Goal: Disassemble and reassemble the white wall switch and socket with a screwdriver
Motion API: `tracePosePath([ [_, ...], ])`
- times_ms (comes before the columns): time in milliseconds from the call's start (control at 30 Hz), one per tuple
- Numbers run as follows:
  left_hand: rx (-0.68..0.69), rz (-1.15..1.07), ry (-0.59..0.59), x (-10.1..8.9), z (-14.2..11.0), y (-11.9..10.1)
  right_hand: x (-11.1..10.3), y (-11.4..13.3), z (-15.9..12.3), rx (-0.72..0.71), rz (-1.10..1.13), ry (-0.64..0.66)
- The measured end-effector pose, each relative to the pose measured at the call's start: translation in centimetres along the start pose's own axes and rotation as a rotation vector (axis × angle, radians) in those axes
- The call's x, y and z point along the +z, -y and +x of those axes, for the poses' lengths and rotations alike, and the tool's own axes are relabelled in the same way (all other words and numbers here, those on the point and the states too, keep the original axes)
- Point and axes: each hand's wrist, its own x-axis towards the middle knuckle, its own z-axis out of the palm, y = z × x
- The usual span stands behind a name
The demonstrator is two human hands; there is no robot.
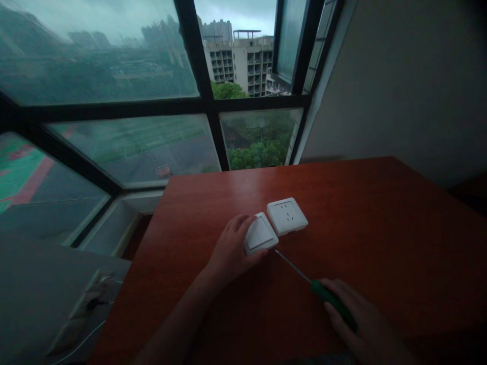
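My left hand (232,248) grips a white wall switch (262,234) by its left side, fingers over the far edge and thumb along the near one. In my right hand (353,314) is a screwdriver (293,266) with a green handle and a thin metal shaft. Its tip meets the near right corner of the switch; whether it sits in a slot there I cannot tell. Just beyond the switch, to the right, a white wall socket (287,217) lies face up on the table, with no hand on it.
The reddish-brown wooden table (361,218) reaches to dark-framed windows (213,105) at the back. A pale wall (384,86) rises on the right. Low on the left, a white cable (81,342) runs by a power strip (89,304).
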Motion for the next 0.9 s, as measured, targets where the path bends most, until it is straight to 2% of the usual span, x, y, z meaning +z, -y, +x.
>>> tracePosePath([
  [433,0.022,-0.018,-0.019,0.3,0.0,0.0,1.2,1.1,-0.1,-0.024,-0.029,-0.065],
  [700,0.0,-0.005,-0.05,0.5,0.2,0.3,0.1,3.4,0.1,-0.122,-0.185,-0.17],
  [800,-0.002,0.004,-0.05,0.4,0.3,0.3,0.0,4.2,0.6,-0.037,-0.077,-0.151],
  [900,0.0,-0.002,-0.044,0.3,0.3,0.3,0.2,4.5,0.9,0.179,0.234,-0.073],
])
